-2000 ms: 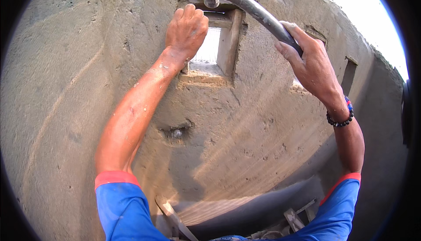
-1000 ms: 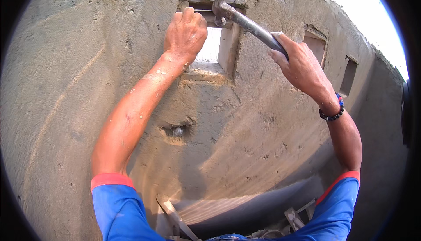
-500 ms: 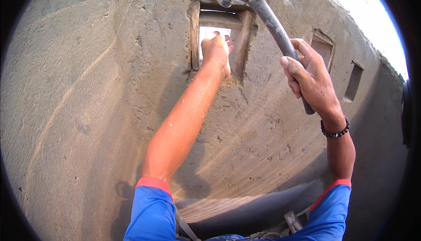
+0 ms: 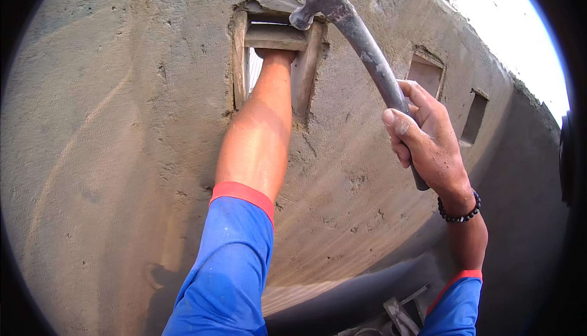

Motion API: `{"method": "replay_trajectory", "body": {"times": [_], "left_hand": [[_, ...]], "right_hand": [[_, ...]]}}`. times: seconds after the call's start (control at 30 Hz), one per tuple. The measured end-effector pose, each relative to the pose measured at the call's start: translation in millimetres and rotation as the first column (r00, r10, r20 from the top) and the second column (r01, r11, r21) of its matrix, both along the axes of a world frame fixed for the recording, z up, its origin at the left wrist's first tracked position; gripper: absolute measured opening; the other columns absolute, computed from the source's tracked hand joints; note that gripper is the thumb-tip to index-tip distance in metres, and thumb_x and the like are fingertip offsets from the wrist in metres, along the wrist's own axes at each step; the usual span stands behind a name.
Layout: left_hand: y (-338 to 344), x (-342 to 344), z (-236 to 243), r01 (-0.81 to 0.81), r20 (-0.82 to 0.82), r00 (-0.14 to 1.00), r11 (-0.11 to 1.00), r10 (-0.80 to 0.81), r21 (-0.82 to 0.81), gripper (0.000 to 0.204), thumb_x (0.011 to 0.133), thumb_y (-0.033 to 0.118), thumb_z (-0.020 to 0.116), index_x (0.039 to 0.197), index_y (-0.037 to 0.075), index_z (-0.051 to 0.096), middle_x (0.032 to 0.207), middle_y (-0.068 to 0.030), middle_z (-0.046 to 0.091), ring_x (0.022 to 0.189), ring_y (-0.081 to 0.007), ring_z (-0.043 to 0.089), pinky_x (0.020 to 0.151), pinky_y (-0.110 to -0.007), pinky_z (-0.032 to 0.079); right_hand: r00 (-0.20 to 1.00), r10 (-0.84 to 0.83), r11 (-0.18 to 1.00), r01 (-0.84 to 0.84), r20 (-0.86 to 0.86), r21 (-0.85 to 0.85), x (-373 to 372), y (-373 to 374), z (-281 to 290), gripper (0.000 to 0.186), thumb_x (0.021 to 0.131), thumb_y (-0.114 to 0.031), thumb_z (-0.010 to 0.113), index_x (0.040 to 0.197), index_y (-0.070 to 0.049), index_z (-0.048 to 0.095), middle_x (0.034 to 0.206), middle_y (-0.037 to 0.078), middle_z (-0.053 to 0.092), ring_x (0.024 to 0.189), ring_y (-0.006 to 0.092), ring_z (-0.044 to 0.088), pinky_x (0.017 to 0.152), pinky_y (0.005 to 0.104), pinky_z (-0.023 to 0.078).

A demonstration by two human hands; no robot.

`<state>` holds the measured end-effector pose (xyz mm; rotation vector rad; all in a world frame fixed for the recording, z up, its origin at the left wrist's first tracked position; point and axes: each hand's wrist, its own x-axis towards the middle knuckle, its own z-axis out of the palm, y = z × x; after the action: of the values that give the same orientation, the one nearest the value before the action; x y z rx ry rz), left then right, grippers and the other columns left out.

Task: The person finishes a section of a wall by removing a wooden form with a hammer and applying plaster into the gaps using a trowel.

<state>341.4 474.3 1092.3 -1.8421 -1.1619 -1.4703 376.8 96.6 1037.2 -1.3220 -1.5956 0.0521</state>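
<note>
My left forearm reaches into a square wall opening, where my left hand [image 4: 275, 56] is mostly hidden behind a horizontal wooden piece [image 4: 275, 36]; I cannot see its fingers. A wooden side piece [image 4: 307, 70] frames the opening on the right, and another [image 4: 239, 61] on the left. My right hand [image 4: 428, 137] grips a grey metal claw hammer [image 4: 367, 45] near the lower end of its handle. The hammer's head is raised at the top right of the opening, in front of the wall; whether it touches the frame I cannot tell.
The rough plastered wall [image 4: 153, 152] carries two smaller recesses [image 4: 425, 73] [image 4: 474, 116] to the right and meets a shadowed side wall [image 4: 513, 195]. Bright light shows beyond the top edge. Dusty pale boards [image 4: 400, 317] lie low at the bottom right.
My left hand has moved from the opening's top left edge deep into it. My right hand has moved lower, still holding the hammer, which is now more upright. The view has shifted slightly.
</note>
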Motion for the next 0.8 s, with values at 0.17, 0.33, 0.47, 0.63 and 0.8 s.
{"method": "replay_trajectory", "body": {"times": [0.17, 0.33, 0.47, 0.63, 0.8], "left_hand": [[6, -3, 10, 0.190, 0.312, 0.911, 0.945, -0.271, 0.267, 0.056, 0.097, 0.048, 0.041, 0.139, 0.011, 0.047, 0.144, -0.0138, 0.047, 0.131, -0.0269, 0.045, 0.109, -0.041, 0.032], [3, 3, 15, 0.339, 0.435, 0.809, 0.919, -0.395, 0.202, 0.056, 0.097, 0.048, 0.040, 0.139, 0.011, 0.047, 0.143, -0.0139, 0.047, 0.131, -0.0270, 0.045, 0.109, -0.042, 0.032], [2, 6, 16, 0.382, 0.475, 0.769, 0.904, -0.427, 0.194, 0.056, 0.097, 0.048, 0.040, 0.139, 0.010, 0.047, 0.143, -0.0140, 0.047, 0.131, -0.0271, 0.045, 0.110, -0.042, 0.032], [0, 4, 19, 0.415, 0.501, 0.739, 0.890, -0.450, 0.187, 0.056, 0.097, 0.047, 0.040, 0.139, 0.010, 0.047, 0.143, -0.0142, 0.047, 0.131, -0.0272, 0.044, 0.110, -0.042, 0.032], [0, 1, 18, 0.443, 0.519, 0.713, 0.877, -0.471, 0.187, 0.056, 0.097, 0.047, 0.040, 0.138, 0.010, 0.047, 0.143, -0.0143, 0.047, 0.131, -0.0273, 0.044, 0.110, -0.042, 0.032]], "right_hand": [[0.990, -0.025, 0.997, 0.014, 0.138, 0.080, -9, 7, 5, 0.037, 0.094, -0.020, 0.060, 0.121, 0.003, 0.051, 0.064, -0.003, 0.048, 0.051, 0.0039, 0.045, 0.047, 0.0216, 0.037], [0.997, -0.045, 0.999, 0.046, 0.063, -0.024, -18, 5, 16, 0.037, 0.092, -0.021, 0.062, 0.119, 0.003, 0.054, 0.067, -0.002, 0.050, 0.057, 0.0046, 0.048, 0.051, 0.0229, 0.040], [0.999, -0.036, 0.997, 0.038, 0.034, -0.065, -13, 12, 18, 0.036, 0.093, -0.022, 0.061, 0.118, 0.003, 0.054, 0.067, 0.000, 0.050, 0.057, 0.0062, 0.049, 0.052, 0.0238, 0.041], [0.918, -0.142, 0.984, 0.088, 0.369, 0.158, -4, 35, 8, 0.035, 0.095, -0.021, 0.059, 0.120, 0.002, 0.053, 0.071, 0.001, 0.051, 0.057, 0.0059, 0.048, 0.052, 0.0237, 0.041], [0.870, -0.201, 0.936, 0.036, 0.450, 0.349, -16, 44, 8, 0.034, 0.094, -0.017, 0.059, 0.121, 0.002, 0.053, 0.075, 0.010, 0.055, 0.065, 0.0187, 0.055, 0.063, 0.0323, 0.045]]}}
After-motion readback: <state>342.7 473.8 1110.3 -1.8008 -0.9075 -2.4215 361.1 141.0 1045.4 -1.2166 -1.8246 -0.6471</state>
